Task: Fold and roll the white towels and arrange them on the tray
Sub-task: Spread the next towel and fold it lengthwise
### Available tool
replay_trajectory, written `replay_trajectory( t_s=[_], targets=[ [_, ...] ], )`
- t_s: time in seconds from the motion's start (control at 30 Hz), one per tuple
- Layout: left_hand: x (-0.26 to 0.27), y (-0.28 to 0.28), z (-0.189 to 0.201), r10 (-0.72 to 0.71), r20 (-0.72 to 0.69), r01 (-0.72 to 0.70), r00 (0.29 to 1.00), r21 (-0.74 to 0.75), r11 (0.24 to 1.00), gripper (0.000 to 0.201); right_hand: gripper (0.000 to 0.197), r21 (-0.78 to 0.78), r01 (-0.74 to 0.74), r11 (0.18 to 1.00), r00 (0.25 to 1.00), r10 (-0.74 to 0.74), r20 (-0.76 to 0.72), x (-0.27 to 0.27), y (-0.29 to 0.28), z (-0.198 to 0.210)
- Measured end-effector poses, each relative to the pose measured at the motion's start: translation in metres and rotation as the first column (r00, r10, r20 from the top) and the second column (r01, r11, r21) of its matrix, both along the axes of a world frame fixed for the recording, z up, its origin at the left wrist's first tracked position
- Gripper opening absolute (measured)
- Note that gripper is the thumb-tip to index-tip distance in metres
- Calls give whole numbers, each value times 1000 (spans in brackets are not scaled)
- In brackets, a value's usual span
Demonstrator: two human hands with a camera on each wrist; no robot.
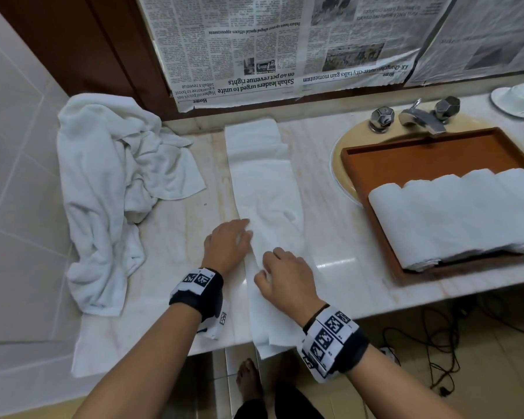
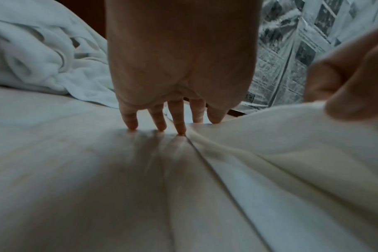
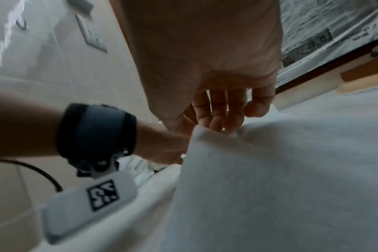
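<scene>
**Towel strip laid out, near end in hand**

Long folded white towel strip [image 1: 263,189] lies on pale marble worktop [image 1: 176,237], long axis running away from the person. Left hand [image 1: 227,246] presses flat at its left edge; right hand [image 1: 285,279] pinches the near end. Likely rolls away, toward the wall.

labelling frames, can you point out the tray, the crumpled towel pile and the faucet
tray [image 1: 412,164]: head view, bare orange floor behind the rolls.
crumpled towel pile [image 1: 103,176]: head view, middle of the heap.
faucet [image 1: 421,117]: head view, on the spout.
</scene>
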State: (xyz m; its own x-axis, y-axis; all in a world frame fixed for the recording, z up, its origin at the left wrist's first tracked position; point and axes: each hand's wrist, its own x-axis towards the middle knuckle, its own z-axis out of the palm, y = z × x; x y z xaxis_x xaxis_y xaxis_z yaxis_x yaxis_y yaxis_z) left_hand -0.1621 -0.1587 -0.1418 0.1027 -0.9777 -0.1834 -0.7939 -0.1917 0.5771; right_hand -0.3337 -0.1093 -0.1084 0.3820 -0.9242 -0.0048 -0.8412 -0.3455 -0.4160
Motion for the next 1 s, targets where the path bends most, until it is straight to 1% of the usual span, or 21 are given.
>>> replay_trajectory(
  t_s=[0.07,0.2,0.27,0.3,0.33,0.37,0.4,0.43,0.47,0.5,0.53,0.6,0.63,0.67,0.7,0.77,0.83,0.9,1.0],
  targets=[
    [2,1,0,19,-15,-19,1000,-4,1000,43,19,126,-73,989,997,67,49,7,9,6],
    [3,8,-4,-33,59,33,998,6,999,46,21,311,-204,928,979,188,79,9,19,-7],
    [5,12,-7,-54,91,52,994,27,998,51,21,370,-251,894,964,195,182,0,20,-12],
    [6,14,-9,-54,106,51,993,33,998,54,20,368,-243,898,959,166,230,-7,19,-12],
    [6,17,-10,-50,113,46,992,38,998,56,18,330,-192,924,958,102,270,-15,16,-12],
    [4,21,-11,-44,113,41,993,34,999,58,16,268,-88,959,955,4,298,-23,12,-13],
    [2,25,-11,-39,114,36,993,30,999,59,13,210,52,976,940,-119,320,-33,6,-14],
    [-2,29,-11,-39,121,36,992,26,999,60,12,190,194,962,913,-248,324,-43,-3,-16],
    [-5,33,-11,-43,134,40,990,26,999,60,14,208,306,929,881,-359,307,-51,-14,-18],
    [-9,36,-12,-47,153,43,987,29,999,61,18,259,373,891,864,-436,254,-57,-25,-20],
    [-12,38,-13,-47,171,42,984,35,999,63,23,302,395,868,871,-458,179,-60,-35,-21],
    [-16,38,-14,-39,193,30,980,46,998,64,26,327,369,870,915,-401,33,-57,-49,-25],
    [-17,37,-14,-36,195,27,980,51,998,64,25,332,358,873,927,-375,-14,-53,-54,-25],
    [-18,37,-14,-36,197,25,980,56,998,64,23,347,348,871,933,-360,-32,-50,-59,-24],
    [-17,37,-14,-37,205,25,978,59,998,64,22,370,331,868,937,-350,-17,-49,-63,-23],
    [-13,37,-13,-47,233,30,971,73,997,63,21,391,302,869,935,-349,55,-56,-74,-21],
    [-10,37,-12,-52,264,27,963,96,995,62,19,391,313,866,926,-370,79,-68,-82,-18],
    [-11,36,-11,-50,278,19,959,116,993,61,16,403,324,856,927,-373,47,-76,-85,-19],
    [-13,35,-11,-45,242,14,969,128,992,61,13,396,347,850,932,-358,-49,-74,-84,-19]
  ],
)
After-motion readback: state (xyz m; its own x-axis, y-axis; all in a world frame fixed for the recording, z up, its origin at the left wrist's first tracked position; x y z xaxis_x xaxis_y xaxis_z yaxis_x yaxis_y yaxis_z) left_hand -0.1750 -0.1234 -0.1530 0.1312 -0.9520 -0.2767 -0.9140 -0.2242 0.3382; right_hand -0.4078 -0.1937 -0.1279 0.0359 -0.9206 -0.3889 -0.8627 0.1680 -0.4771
